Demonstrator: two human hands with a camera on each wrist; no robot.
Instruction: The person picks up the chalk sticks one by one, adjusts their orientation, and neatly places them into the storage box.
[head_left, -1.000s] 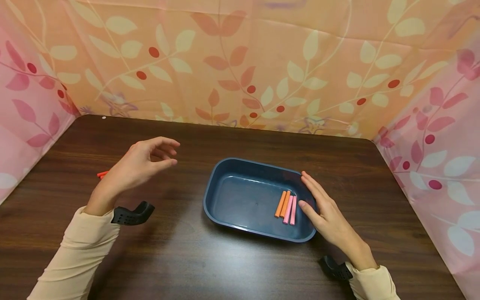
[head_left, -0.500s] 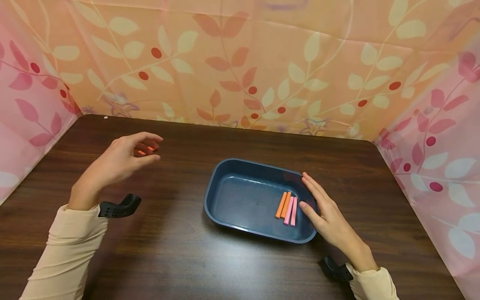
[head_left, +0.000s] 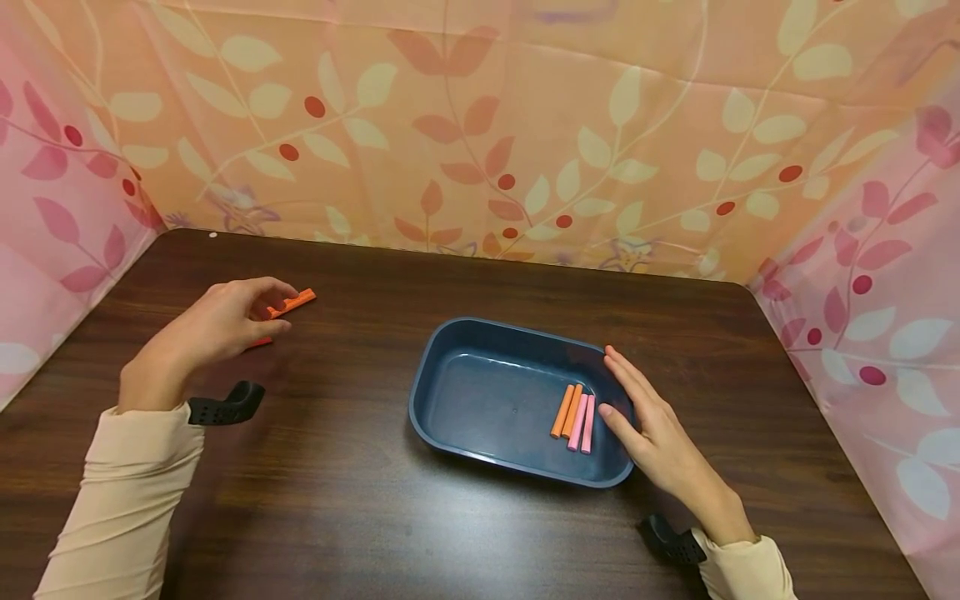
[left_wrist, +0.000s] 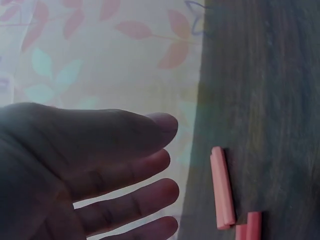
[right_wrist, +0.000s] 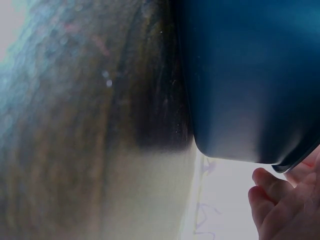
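My left hand [head_left: 206, 325] hovers over the left of the table, fingers apart and holding nothing. By its fingertips lie orange sticks [head_left: 302, 298], which look like chalk, partly hidden by the hand. Red sticks [head_left: 262, 342] show just under its thumb. Both groups lie on the table in the left wrist view, the orange sticks [left_wrist: 222, 190] and red sticks [left_wrist: 254, 227] apart from the fingers. My right hand [head_left: 667, 437] rests over the right end of a dark blue tray [head_left: 480, 454], fingers fairly straight, thumb over the inside. Inside that end lie two orange sticks [head_left: 566, 411] and two pink sticks [head_left: 581, 423].
The dark wooden table [head_left: 360, 517] has a patterned cloth [head_left: 480, 125] behind it and at both sides. A small white spot [head_left: 213, 235] shows near its far left edge. Black wrist mounts [head_left: 228, 406] sit on both wrists.
My left hand has moved left and lower, from beside the tray toward the loose sticks. The orange and red sticks show ahead of and under it. My right hand stays at the tray.
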